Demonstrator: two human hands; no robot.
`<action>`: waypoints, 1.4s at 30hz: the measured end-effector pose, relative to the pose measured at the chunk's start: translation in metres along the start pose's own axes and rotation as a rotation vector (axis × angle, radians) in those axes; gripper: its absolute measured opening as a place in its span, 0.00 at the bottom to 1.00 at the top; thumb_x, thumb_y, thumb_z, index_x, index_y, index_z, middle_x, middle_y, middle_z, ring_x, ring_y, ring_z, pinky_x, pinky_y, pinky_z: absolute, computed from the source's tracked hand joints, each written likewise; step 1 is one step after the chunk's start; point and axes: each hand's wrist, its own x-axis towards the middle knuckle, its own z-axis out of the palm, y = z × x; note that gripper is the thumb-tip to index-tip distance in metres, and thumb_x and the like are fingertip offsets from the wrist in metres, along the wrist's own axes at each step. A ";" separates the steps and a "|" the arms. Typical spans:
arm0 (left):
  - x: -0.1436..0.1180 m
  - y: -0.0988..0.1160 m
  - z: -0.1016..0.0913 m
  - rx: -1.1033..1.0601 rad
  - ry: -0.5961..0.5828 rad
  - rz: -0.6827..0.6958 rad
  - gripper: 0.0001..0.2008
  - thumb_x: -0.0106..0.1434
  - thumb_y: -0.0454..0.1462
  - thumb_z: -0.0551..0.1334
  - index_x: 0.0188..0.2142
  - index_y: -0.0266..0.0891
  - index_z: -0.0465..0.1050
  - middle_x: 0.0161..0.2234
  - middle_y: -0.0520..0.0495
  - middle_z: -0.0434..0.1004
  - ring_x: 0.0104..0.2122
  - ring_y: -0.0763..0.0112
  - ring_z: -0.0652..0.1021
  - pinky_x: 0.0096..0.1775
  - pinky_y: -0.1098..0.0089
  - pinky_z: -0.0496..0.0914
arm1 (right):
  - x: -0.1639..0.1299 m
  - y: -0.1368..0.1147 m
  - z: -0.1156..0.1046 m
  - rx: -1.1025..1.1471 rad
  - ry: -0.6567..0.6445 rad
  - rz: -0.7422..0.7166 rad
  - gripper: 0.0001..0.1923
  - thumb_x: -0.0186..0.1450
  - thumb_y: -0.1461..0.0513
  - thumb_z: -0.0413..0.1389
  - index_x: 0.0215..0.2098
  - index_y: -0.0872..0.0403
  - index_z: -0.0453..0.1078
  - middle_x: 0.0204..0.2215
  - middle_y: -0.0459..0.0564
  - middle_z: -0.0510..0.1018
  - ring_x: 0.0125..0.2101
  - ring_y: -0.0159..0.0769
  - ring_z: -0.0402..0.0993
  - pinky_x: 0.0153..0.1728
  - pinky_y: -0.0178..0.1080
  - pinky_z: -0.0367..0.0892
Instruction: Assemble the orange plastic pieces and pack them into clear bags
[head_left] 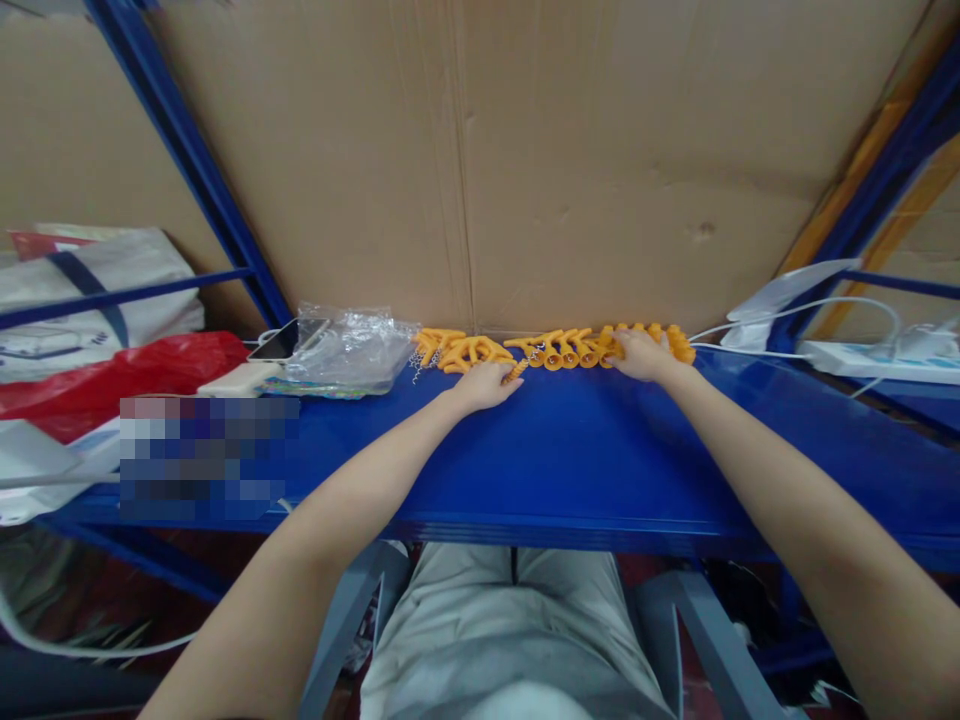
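At the back of the blue shelf, my left hand (484, 387) is closed around a small orange piece with a ridged, twisted end (515, 372). Just behind it lies a heap of branching orange pieces (472, 352) with thin silvery chains (427, 362). My right hand (643, 356) rests over the right part of a row of orange pieces, its visible fingers apart; some fingertips are hidden among them. The row's left part shows round, cup-like ends (570, 358) facing me and slanted arms behind. More knobbly orange pieces (681, 345) stand right of that hand.
Clear plastic bags (349, 350), a dark phone-like object (274, 342), a whitish block (238, 380) and a red bag (150, 372) lie left. White cables and a power strip (885, 362) are at right. Cardboard (562, 150) walls the back; blue posts (187, 150) frame it.
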 end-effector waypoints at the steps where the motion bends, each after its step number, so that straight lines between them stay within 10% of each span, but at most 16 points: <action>1: 0.000 0.000 0.000 -0.002 -0.013 -0.002 0.12 0.68 0.44 0.56 0.32 0.41 0.70 0.31 0.45 0.78 0.34 0.59 0.79 0.37 0.65 0.69 | -0.005 0.001 -0.001 -0.017 -0.062 0.051 0.24 0.64 0.55 0.56 0.57 0.52 0.73 0.56 0.62 0.75 0.59 0.63 0.66 0.60 0.70 0.51; 10: -0.002 0.003 -0.008 -0.093 -0.120 -0.042 0.13 0.68 0.44 0.55 0.31 0.40 0.69 0.26 0.49 0.75 0.29 0.64 0.76 0.34 0.67 0.66 | -0.017 -0.002 -0.006 -0.103 -0.109 0.059 0.21 0.62 0.59 0.53 0.52 0.54 0.74 0.55 0.62 0.74 0.60 0.62 0.62 0.60 0.73 0.42; 22: -0.004 0.005 -0.011 -0.119 -0.152 -0.034 0.15 0.67 0.46 0.55 0.29 0.41 0.67 0.25 0.50 0.73 0.28 0.65 0.75 0.33 0.69 0.64 | -0.022 0.004 -0.030 -0.187 -0.162 0.183 0.25 0.63 0.58 0.52 0.56 0.57 0.70 0.58 0.63 0.71 0.56 0.55 0.68 0.54 0.57 0.62; 42: -0.003 0.003 -0.010 -0.051 -0.157 0.003 0.16 0.68 0.47 0.54 0.31 0.40 0.70 0.26 0.48 0.73 0.27 0.65 0.73 0.32 0.68 0.62 | -0.015 0.010 -0.025 -0.040 0.060 0.248 0.20 0.61 0.67 0.48 0.47 0.53 0.74 0.43 0.57 0.82 0.46 0.49 0.76 0.58 0.65 0.52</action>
